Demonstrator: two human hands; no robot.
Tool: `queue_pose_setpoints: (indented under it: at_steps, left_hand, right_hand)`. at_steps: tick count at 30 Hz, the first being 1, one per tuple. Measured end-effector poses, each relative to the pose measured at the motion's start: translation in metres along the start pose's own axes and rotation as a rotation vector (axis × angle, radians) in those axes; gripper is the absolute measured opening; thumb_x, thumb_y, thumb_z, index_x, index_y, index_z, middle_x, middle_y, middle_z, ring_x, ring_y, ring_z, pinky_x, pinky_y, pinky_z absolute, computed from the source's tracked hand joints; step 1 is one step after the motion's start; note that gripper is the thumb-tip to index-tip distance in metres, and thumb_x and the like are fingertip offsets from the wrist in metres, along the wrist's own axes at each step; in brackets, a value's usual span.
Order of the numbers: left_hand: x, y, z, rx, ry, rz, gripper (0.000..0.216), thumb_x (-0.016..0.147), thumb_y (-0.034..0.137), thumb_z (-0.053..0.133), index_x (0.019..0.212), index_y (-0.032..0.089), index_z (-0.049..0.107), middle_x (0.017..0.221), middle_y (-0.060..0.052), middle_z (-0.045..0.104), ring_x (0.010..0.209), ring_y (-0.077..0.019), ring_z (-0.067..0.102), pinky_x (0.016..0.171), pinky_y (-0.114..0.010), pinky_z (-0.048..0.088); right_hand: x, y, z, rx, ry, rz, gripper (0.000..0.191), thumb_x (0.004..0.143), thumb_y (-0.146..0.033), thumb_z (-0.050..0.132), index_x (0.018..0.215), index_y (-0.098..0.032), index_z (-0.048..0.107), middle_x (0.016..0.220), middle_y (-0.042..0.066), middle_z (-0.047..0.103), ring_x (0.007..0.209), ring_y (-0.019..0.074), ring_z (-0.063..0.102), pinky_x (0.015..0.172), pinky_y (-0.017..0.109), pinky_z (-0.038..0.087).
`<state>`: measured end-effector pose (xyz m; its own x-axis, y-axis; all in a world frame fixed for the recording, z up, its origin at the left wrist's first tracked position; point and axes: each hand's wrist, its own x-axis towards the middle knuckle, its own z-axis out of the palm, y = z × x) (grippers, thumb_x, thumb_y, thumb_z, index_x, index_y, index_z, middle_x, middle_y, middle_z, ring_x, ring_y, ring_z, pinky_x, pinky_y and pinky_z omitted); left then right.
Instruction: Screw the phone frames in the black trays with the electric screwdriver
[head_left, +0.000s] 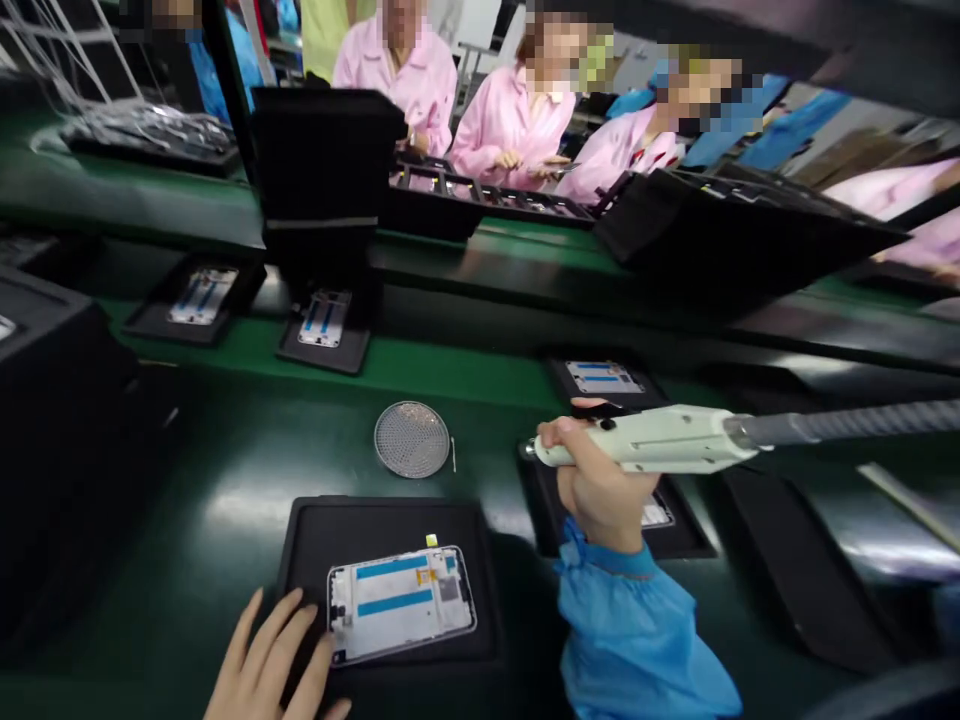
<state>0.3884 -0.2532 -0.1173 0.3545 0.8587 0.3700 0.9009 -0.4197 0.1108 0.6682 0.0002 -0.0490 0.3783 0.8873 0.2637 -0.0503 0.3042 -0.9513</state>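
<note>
In my right hand is a pale green air gun, gripped around its body, with a small metal nozzle pointing left and a grey ribbed hose running off to the right. My left hand is open, its fingers spread over the left edge of a black tray. One fingertip is at the lower left corner of a phone frame; whether it presses on it I cannot tell. This silvery frame lies in the tray with two blue strips and a small yellow-green tab.
Behind the tray lie a round metal-coloured dish and a cotton swab. More phone frames lie in black trays, such as one at the back. A black tray stack stands at left. Across the raised shelf, several people in pink work.
</note>
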Motion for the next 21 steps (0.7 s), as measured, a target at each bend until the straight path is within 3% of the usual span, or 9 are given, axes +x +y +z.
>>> queue_pose_setpoints:
  at_steps: [4, 9, 14, 21]
  left_hand:
    - [0.052, -0.006, -0.005, -0.087, -0.038, 0.186, 0.030, 0.091, 0.042, 0.062, 0.110, 0.021, 0.071, 0.115, -0.012, 0.072, 0.114, -0.0331, 0.064, 0.098, -0.052, 0.052]
    - [0.094, -0.005, 0.002, -0.140, -0.210, 0.302, 0.055, 0.087, 0.059, 0.061, 0.115, 0.013, 0.073, 0.121, -0.017, 0.070, 0.115, -0.0361, 0.062, 0.102, -0.052, 0.046]
    - [0.100, -0.013, 0.014, -0.199, -0.313, 0.372, 0.062, 0.093, 0.060, 0.048, 0.118, 0.008, 0.072, 0.126, -0.021, 0.066, 0.113, -0.0369, 0.060, 0.101, -0.052, 0.041]
    - [0.098, -0.019, 0.023, -0.266, -0.231, 0.364, 0.053, 0.098, 0.045, 0.043, 0.121, 0.005, 0.069, 0.131, -0.019, 0.064, 0.117, -0.0333, 0.056, 0.105, -0.047, 0.034]
  right_hand:
    - [-0.016, -0.008, 0.029, 0.071, -0.232, 0.068, 0.028, 0.070, -0.024, 0.073, 0.092, -0.021, 0.056, 0.062, -0.007, 0.057, 0.058, 0.0132, 0.059, 0.070, 0.038, 0.053]
    - [-0.041, 0.009, 0.066, 0.105, -0.453, 0.130, 0.026, 0.078, -0.024, 0.071, 0.099, -0.023, 0.057, 0.074, -0.003, 0.059, 0.072, 0.0150, 0.061, 0.071, 0.036, 0.054]
    - [-0.062, 0.029, 0.078, -0.013, -0.463, 0.183, 0.026, 0.080, -0.030, 0.070, 0.100, -0.022, 0.055, 0.076, -0.003, 0.058, 0.070, 0.0147, 0.059, 0.071, 0.036, 0.054]
    - [-0.066, 0.029, 0.079, 0.033, -0.529, 0.173, 0.019, 0.083, -0.021, 0.067, 0.100, -0.024, 0.057, 0.073, -0.002, 0.059, 0.073, 0.0180, 0.063, 0.070, 0.038, 0.054]
